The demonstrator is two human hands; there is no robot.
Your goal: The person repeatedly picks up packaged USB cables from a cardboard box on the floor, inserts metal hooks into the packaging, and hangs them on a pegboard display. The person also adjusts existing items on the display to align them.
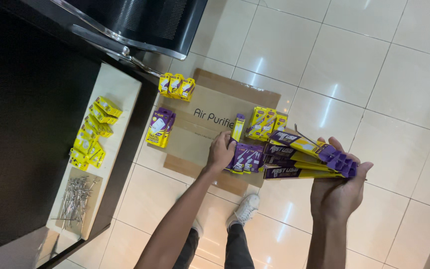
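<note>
A small shop's stockroom floor: many identical yellow-and-purple retail packs (247,158) sorted on flattened cardboard (202,129) beside the left hand (220,153); metal display hooks (75,199) heaped on a shelf (120,94) further left.

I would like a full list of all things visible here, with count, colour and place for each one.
cardboard sheet: one, brown, flat on the floor
long packs: about four, purple and yellow, fanned in the right hand
small boxes: a few, purple, on the cardboard under the left hand
yellow boxes: three, at the cardboard's far edge
shelf: one, pale, beside the dark cabinet
metal hooks: a pile, silver, on the shelf
left hand: on the small boxes
right hand: holding the long packs
</note>
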